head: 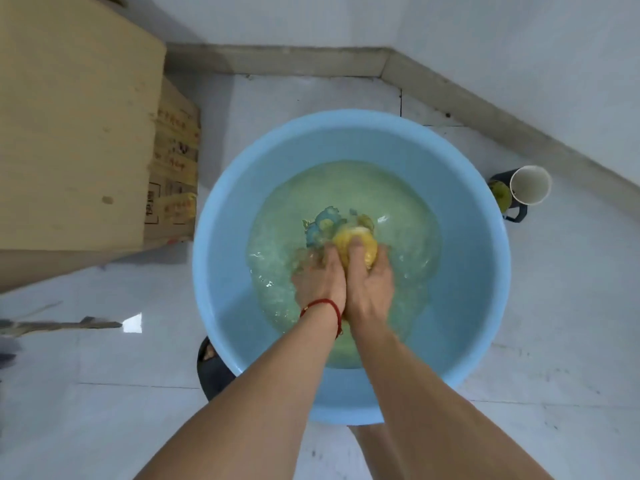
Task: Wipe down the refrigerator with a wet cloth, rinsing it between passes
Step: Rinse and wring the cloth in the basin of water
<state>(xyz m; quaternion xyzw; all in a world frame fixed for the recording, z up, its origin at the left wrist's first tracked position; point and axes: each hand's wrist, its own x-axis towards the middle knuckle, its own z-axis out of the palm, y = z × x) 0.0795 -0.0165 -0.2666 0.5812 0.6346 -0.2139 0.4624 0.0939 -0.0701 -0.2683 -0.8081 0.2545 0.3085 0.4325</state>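
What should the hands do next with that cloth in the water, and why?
Probably lift the cloth up and squeeze it out. Both the left hand and the right hand grip it, bunched up, down in the water of the blue basin, so it looks soaked and would drip on the fridge.

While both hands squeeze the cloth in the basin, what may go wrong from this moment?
1. The round blue plastic basin holds churning water; hard scrubbing of the yellow and blue cloth by the left hand and right hand may splash the glossy white tiled floor, making it slippery.
2. Splashes could wet the brown cardboard boxes nearby.
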